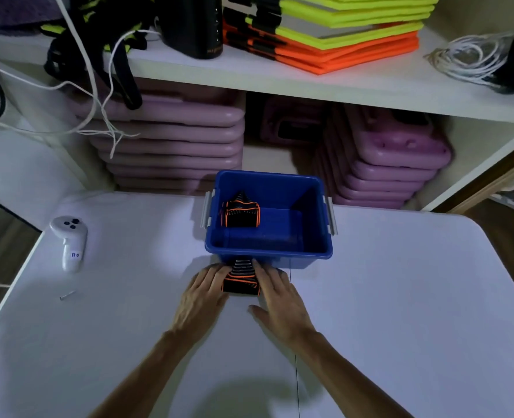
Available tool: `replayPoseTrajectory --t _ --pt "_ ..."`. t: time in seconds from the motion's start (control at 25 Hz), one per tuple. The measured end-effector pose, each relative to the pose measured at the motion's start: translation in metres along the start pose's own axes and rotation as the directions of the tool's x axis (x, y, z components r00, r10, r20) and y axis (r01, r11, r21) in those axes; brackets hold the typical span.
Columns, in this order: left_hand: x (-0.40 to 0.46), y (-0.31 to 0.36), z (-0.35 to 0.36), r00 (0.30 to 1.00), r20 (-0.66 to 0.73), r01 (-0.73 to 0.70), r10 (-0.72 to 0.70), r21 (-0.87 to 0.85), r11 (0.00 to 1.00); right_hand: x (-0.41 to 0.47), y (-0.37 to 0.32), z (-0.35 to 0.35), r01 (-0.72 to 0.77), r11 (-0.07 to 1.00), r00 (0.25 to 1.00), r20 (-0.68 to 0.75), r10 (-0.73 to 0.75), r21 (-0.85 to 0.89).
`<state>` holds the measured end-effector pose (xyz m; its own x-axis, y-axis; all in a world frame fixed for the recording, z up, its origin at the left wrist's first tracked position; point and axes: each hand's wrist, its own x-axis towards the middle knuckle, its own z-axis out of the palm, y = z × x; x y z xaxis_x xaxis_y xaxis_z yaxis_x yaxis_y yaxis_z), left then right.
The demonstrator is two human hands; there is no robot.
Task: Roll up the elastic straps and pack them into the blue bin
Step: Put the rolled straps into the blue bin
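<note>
A: Head view, hands first?

B: Both forearms reach fwd over the white table [400, 297], palms down. Left hand [203, 292] lies flat, fingers together and stretched ahead, tips pressing the left edge of the strap on the table [241, 280]. Right hand [280, 294] mirrors it on the right edge, fingers long and close, thumb splayed out to the near side, resting on the table.

A: Clamped on it?

B: Not a fist grip. It's pinned between the two sets of fingers, pressed from both sides. Neither hand is curled round it.

A: Where's the strap vs the fingers?

B: Right between them, touching both. Its near end is a thicker wad, black w/ orange edging, level w/ the knuckles. The far part runs flat past the fingertips and meets the near wall of the blue bin [267, 254].

A: Long axis?

B: Runs away from the person, near to far, roughly parallel to the fingers. The rolled end faces the wrists, the loose end points at the bin.

A: Anything packed?

B: One rolled strap in the bin [241, 215], same black and orange, in the far left part of the floor, well beyond the fingertips. Its roll axis lies left to right.

A: Other stuff?

B: White controller [69, 241] well left of the left hand, apart from everything.
</note>
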<state>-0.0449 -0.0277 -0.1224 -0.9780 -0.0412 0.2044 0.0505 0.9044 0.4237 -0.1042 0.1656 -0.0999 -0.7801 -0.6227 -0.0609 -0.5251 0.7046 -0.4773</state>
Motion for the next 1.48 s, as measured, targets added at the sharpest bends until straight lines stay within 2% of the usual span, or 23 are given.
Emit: replayPoseTrajectory --t 0.08,0.2,0.36,0.56,0.64,0.72,0.84,0.96,1.12,1.32,1.48 --pt "0.002 0.003 -0.002 0.999 -0.033 -0.035 0.037 0.036 0.999 0.005 0.0 0.015 0.031 0.996 0.999 -0.016 -0.033 -0.087" --pt "-0.001 0.005 -0.004 0.994 -0.038 -0.096 0.098 0.058 0.994 0.008 0.001 0.024 0.055 0.997 0.992 -0.107 -0.061 -0.061" --pt "-0.02 0.017 -0.014 0.992 -0.045 -0.12 0.12 -0.005 0.993 -0.005 0.01 0.019 0.168 0.983 0.976 -0.128 -0.176 -0.074" --pt "-0.012 0.032 -0.057 0.955 -0.17 -0.239 0.243 0.04 0.97 -0.009 0.015 -0.017 0.304 0.936 0.888 -0.301 -0.347 -0.18" --pt "0.014 0.033 -0.08 0.944 -0.258 -0.195 0.207 0.073 0.978 -0.001 0.013 -0.046 0.348 0.915 0.836 -0.375 -0.402 -0.204" --pt "0.045 0.03 -0.093 0.94 -0.323 -0.098 0.111 0.058 0.994 0.007 0.01 -0.071 0.384 0.902 0.806 -0.406 -0.431 -0.196" --pt "0.094 0.023 -0.092 0.955 -0.297 -0.005 0.019 0.047 0.999 0.029 0.014 -0.101 0.338 0.931 0.833 -0.415 -0.365 -0.14" --pt "0.128 0.011 -0.071 0.986 -0.158 0.058 -0.046 0.073 0.996 0.064 0.036 -0.12 0.217 0.972 0.908 -0.348 -0.235 -0.092" --pt "0.13 -0.003 -0.045 0.996 -0.043 0.077 -0.075 0.049 0.996 0.102 0.055 -0.123 0.11 0.976 0.986 -0.102 -0.131 -0.19" --pt "0.131 -0.008 -0.042 0.998 -0.003 0.064 -0.064 -0.009 0.998 0.149 0.048 -0.115 -0.002 0.945 1.0 0.005 0.004 -0.328" --pt "0.131 -0.009 -0.043 0.999 0.023 0.027 -0.026 -0.028 0.999 0.164 0.052 -0.091 -0.037 0.955 0.991 0.114 0.073 -0.293"
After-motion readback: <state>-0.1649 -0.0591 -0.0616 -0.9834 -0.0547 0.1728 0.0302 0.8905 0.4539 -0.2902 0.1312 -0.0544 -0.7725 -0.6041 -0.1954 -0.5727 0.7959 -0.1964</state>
